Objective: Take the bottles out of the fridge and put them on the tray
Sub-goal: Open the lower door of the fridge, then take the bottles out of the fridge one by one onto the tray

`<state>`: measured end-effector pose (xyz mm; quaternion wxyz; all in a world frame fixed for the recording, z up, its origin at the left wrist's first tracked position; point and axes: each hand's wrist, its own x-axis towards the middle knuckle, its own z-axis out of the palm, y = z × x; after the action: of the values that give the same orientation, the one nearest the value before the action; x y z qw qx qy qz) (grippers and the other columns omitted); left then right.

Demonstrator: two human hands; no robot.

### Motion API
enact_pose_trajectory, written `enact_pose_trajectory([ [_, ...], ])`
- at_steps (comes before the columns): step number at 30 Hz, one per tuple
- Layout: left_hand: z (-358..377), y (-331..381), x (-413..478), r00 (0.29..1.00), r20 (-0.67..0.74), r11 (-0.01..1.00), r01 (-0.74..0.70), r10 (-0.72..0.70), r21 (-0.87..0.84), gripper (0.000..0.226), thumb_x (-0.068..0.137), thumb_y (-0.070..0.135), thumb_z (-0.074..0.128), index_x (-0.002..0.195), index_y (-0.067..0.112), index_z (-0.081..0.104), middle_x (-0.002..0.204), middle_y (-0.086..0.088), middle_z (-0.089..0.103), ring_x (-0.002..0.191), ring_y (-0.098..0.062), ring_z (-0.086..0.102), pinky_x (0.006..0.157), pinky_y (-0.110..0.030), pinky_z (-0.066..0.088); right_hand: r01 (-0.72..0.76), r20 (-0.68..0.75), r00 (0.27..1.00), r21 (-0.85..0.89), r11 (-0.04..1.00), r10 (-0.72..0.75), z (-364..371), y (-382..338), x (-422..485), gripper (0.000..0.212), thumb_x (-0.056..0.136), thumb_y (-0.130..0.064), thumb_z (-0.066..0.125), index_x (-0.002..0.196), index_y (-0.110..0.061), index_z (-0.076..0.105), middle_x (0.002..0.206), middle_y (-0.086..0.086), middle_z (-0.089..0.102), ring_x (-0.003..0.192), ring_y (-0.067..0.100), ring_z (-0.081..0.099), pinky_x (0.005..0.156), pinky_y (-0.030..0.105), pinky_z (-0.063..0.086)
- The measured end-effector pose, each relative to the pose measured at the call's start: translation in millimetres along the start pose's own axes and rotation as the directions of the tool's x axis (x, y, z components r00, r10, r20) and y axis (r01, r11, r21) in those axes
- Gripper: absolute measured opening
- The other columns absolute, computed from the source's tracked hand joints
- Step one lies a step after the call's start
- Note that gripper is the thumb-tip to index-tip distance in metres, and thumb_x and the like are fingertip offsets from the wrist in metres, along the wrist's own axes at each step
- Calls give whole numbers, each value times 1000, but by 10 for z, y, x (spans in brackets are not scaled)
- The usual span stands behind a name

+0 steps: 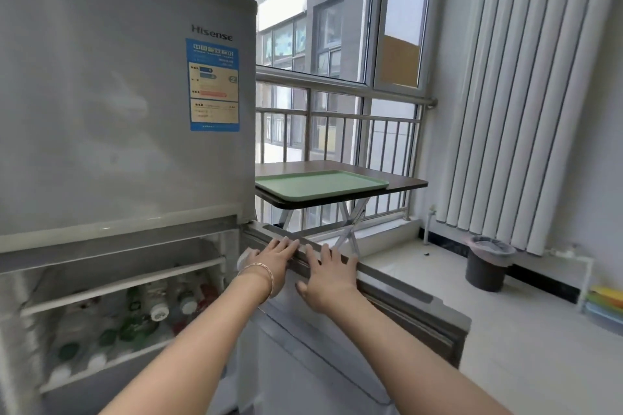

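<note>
Hands on the open lower door (337, 280) of the fridge (118, 111), nothing held. Left hand (274, 261) flat on the door's top edge, fingers (286, 243) stretched out and slightly spread, bracelet (259, 271) on the wrist. Right hand (328, 276) just beside it, palm down on the same edge, fingers splayed.

Bottles (158, 303) crowded on the lower shelf inside, below and to the left of both hands, mostly upright with caps facing up toward the camera; a few look tilted, but blur makes exact count and lean hard to tell. Long axis roughly vertical, so probably a grip from above or round the neck.

Left hand clearly nearer: only a drop down and leftward past the door edge to the closest white-capped bottle. Right hand further off, with the left forearm lying between.

Tray (320, 184) green and bare, on the folding table (404, 183) by the window, beyond the door and to the right, on the right hand's side. No bottle out yet.
</note>
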<state>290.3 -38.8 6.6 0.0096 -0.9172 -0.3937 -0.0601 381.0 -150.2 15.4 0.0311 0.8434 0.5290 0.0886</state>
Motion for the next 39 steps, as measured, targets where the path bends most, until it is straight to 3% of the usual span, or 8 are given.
enact_pose_trajectory([
  [4,83,204,70,998,-51,998,24,-27,-52,64,98,23,29,151,33,-4,162,7,-6,150,-18,-9,120,-50,-3,-8,-30,1000,-26,1000,8,131,231,59,77,95,-59,29,154,-27,-8,163,9,-3,149,30,-3,113,61,8],
  [16,213,223,224,999,-45,982,-24,15,-189,62,99,40,26,150,37,-8,161,9,-14,150,-19,-7,118,-55,-3,-45,-39,998,11,999,46,253,389,218,83,91,-63,32,153,-31,-12,163,6,-12,150,29,-10,115,60,-6],
  [18,216,173,192,992,-122,983,-56,36,-172,64,98,38,29,150,37,-7,161,7,-13,150,-19,-8,119,-52,1,-30,-145,989,61,998,38,198,306,208,79,93,-54,35,155,-25,-5,163,9,-8,150,29,-9,113,60,-11],
  [21,242,-42,39,931,-363,982,-32,-39,-188,61,94,24,38,150,30,15,160,1,17,146,-18,20,115,-41,23,134,-461,885,125,983,-62,82,-23,187,57,87,-26,50,141,-11,38,145,14,41,138,31,34,115,48,19],
  [23,287,-257,-65,922,-372,969,11,-106,-249,52,92,20,41,142,25,32,146,1,41,133,-19,41,107,-37,33,274,-507,852,215,937,-133,43,-332,188,41,80,-16,53,121,-8,55,120,11,59,115,29,53,100,39,40],
  [30,415,-1185,-366,973,-25,960,222,-230,-169,45,85,21,50,130,20,45,135,-2,51,124,-26,52,99,-44,44,446,-394,874,417,792,-285,219,-1580,309,35,83,-7,43,117,-7,53,118,13,57,110,31,51,88,42,45],
  [36,613,-1839,-435,951,95,935,307,-294,-180,48,78,18,58,125,17,53,127,-7,59,117,-28,58,97,-40,50,332,-133,940,579,745,-316,639,-2176,747,37,85,-11,45,121,-6,48,127,18,50,116,38,49,92,41,43],
  [39,980,-2265,-205,922,121,889,386,-367,-246,48,71,33,49,118,25,55,119,-6,65,102,-27,64,87,-37,55,267,15,940,588,764,-340,907,-2409,1051,51,88,-19,50,136,-7,41,137,20,45,124,38,45,102,41,41],
])
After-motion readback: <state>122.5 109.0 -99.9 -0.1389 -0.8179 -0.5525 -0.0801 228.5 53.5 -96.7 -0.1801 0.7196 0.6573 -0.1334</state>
